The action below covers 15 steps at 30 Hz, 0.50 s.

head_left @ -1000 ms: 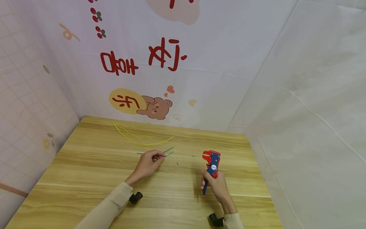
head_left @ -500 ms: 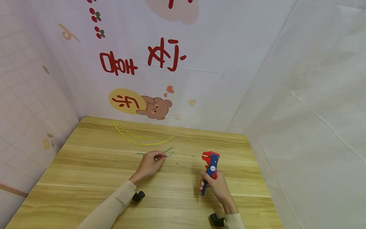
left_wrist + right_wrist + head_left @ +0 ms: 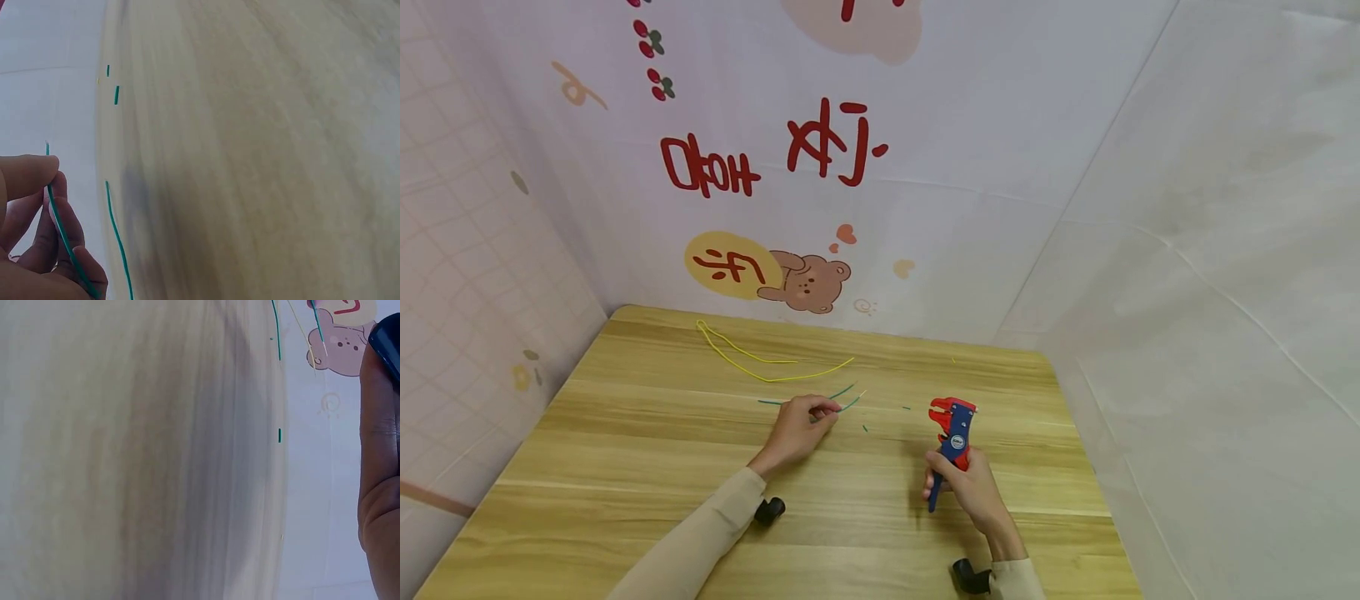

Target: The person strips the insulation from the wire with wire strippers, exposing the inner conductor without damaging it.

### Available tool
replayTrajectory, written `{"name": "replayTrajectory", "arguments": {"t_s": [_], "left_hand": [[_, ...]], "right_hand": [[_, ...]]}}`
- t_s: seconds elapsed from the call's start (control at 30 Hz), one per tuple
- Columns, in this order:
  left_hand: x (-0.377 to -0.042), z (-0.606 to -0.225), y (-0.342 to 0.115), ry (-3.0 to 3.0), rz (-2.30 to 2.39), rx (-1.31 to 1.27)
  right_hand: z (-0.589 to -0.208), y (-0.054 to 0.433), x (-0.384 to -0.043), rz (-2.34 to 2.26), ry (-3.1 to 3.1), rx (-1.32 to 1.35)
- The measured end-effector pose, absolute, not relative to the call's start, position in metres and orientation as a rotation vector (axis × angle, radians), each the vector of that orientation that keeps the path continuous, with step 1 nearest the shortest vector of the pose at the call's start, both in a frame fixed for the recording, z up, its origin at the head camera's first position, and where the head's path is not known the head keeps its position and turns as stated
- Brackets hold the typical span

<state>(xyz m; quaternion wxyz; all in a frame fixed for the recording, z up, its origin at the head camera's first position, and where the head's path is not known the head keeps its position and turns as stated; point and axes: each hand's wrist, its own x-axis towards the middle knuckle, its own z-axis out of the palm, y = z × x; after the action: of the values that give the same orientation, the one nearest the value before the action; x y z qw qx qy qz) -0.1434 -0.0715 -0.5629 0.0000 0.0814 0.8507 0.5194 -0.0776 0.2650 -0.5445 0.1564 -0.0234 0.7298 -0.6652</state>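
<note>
Between thumb and fingertips, my left hand point(image 3: 797, 429) pinches a green wire point(image 3: 852, 404) over the middle of the table. The wire's pale, bare-looking tip points up and away to the right; in the left wrist view the same green wire point(image 3: 62, 234) runs down across the fingers. Another length of green wire point(image 3: 117, 234) lies on the tabletop beside that hand. Off to the right, my right hand point(image 3: 973, 487) grips red and blue wire strippers point(image 3: 957, 429) by the handles, their head pointing away from me and apart from the wire. The right wrist view shows only part of a dark handle point(image 3: 389, 347).
A long yellow wire point(image 3: 767, 380) lies bent in a loop at the back left of the wooden table point(image 3: 850, 533). Short green offcuts point(image 3: 865, 428) are scattered between the hands. A tiny yellow scrap point(image 3: 953, 361) lies near the back edge, below the printed cloth wall point(image 3: 962, 208).
My left hand has shifted slightly to the right with the green wire. The wire strippers have dropped slightly down and left in the head view, still gripped by my right hand.
</note>
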Motion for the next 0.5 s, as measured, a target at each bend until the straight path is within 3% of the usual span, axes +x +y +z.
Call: {"name": "replayTrajectory", "arguments": {"t_s": [0.33,0.5], "left_hand": [[-0.150,-0.573,-0.067,2.686,1.603,0.245],[-0.155,-0.593,-0.071,2.713,1.675,0.391]], "right_hand": [[-0.549,0.271,-0.079,-1.892,2.096,-0.016],[-0.549,0.272,-0.080,-1.880,2.111,-0.003]]}}
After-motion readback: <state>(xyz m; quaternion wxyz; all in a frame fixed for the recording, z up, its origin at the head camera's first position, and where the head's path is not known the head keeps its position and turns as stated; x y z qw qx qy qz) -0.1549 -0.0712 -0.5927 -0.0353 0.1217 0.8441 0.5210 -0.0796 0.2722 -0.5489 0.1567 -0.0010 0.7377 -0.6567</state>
